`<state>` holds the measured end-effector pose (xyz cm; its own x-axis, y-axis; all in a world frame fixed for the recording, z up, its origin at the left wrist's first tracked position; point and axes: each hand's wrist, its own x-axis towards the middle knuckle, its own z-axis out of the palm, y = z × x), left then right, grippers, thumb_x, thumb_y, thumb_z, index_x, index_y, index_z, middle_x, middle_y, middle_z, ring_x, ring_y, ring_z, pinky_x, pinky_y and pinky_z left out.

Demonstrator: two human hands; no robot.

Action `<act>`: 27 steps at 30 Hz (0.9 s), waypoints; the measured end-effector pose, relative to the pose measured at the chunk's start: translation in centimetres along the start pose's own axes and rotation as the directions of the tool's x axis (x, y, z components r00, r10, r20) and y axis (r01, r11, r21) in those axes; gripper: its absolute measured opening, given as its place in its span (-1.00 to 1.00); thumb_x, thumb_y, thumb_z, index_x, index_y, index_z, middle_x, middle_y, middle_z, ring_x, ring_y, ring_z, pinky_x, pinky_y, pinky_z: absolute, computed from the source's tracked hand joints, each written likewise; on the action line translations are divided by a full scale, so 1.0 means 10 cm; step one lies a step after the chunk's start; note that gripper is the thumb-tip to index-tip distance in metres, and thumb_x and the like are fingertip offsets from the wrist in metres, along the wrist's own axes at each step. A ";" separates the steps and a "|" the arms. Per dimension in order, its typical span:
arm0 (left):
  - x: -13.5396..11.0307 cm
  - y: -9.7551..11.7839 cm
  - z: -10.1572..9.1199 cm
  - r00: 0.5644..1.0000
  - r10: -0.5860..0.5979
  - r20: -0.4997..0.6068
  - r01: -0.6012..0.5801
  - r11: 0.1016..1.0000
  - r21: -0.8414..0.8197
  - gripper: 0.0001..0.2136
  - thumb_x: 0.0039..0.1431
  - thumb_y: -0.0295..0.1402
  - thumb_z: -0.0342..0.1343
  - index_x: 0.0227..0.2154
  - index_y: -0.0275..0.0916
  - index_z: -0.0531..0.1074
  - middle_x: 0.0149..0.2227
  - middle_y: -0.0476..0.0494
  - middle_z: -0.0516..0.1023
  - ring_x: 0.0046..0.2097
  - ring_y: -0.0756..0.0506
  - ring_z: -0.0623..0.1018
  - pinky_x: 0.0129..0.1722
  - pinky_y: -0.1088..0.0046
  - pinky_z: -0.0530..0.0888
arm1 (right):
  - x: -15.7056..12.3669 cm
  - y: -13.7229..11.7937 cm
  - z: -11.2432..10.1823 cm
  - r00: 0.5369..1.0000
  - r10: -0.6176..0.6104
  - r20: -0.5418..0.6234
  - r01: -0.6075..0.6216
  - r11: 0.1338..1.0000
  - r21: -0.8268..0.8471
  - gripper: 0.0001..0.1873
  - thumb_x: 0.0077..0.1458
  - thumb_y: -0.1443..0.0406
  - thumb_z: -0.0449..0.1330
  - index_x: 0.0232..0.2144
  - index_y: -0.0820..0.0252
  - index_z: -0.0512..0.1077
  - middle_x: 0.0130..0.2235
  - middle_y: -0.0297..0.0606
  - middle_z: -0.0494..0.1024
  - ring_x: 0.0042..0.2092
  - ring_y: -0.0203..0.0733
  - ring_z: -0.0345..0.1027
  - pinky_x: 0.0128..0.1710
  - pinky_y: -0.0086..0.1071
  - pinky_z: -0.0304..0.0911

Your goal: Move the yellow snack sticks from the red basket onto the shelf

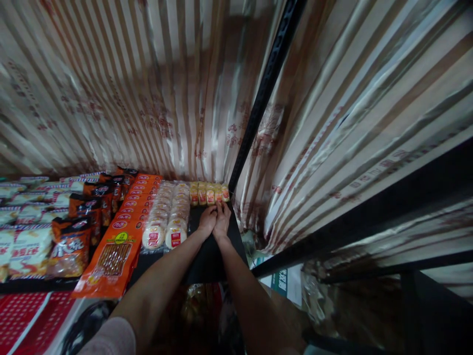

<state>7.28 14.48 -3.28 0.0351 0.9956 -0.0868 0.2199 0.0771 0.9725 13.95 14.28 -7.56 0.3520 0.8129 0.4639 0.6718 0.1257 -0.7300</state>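
Small yellow snack packets (210, 196) stand in short rows at the back right corner of the black shelf (207, 264). My right hand (222, 218) reaches to the right end of these rows, its fingers closed at the front edge of a yellow packet. My left hand (208, 219) is right beside it, touching it, with bent fingers drawn together. Anything inside the left fingers is too small and dim to make out. Left of my hands lie two rows of round white crackers (176, 231) in clear wrappers.
Overlapping orange flat packs (114, 254), orange and black snack bags (70, 249) and white snack bags (29, 249) fill the shelf leftward. A black post (258, 103) rises at the corner before striped plastic sheeting (177, 88). A red perforated basket (22, 320) sits below left.
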 end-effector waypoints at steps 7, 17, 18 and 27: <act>-0.16 -0.06 -0.02 1.000 0.020 -0.022 -0.017 0.995 0.103 -0.68 0.01 -0.54 -0.09 -0.20 -0.30 0.47 -0.17 -0.18 0.54 -0.16 -0.04 0.50 -0.07 0.47 0.36 | -0.20 -0.09 -0.05 0.999 0.032 0.029 -0.031 0.999 -0.025 -0.56 0.03 0.41 -0.06 -0.03 0.20 0.35 0.02 -0.11 0.31 0.07 -0.14 0.11 0.06 -0.23 0.12; -0.60 -0.11 -0.22 0.995 -0.080 -0.054 0.090 0.970 0.226 -0.71 0.04 -0.47 -0.07 -0.22 -0.26 0.49 -0.20 -0.16 0.56 -0.17 -0.07 0.49 -0.10 0.46 0.36 | -0.60 -0.41 -0.27 0.984 0.036 0.172 -0.026 0.998 -0.059 -0.57 0.02 0.45 -0.06 -0.05 0.22 0.35 -0.04 -0.12 0.37 -0.02 -0.17 0.19 -0.01 -0.30 0.15; -0.65 -0.11 -0.24 0.994 -0.092 -0.061 0.104 0.967 0.231 -0.72 0.04 -0.47 -0.06 -0.23 -0.24 0.49 -0.20 -0.13 0.56 -0.16 -0.06 0.49 -0.10 0.47 0.36 | -0.64 -0.44 -0.29 0.982 0.043 0.186 -0.032 0.997 -0.063 -0.57 0.02 0.45 -0.06 -0.05 0.22 0.35 -0.05 -0.13 0.37 -0.01 -0.18 0.19 -0.01 -0.31 0.14; -1.03 -0.21 -0.37 0.993 -0.108 -0.043 0.116 0.949 0.295 -0.74 0.06 -0.47 -0.05 -0.23 -0.22 0.49 -0.21 -0.08 0.56 -0.17 -0.02 0.49 -0.12 0.52 0.36 | -0.99 -0.60 -0.41 0.954 0.101 0.283 -0.074 0.992 -0.107 -0.60 0.05 0.43 -0.05 -0.04 0.27 0.33 -0.04 -0.12 0.37 -0.02 -0.21 0.19 0.00 -0.35 0.12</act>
<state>2.83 4.30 -3.63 -0.0310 0.9829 -0.1818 0.4998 0.1727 0.8488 9.15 3.14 -5.72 0.2193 0.9491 0.2263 0.7098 0.0040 -0.7044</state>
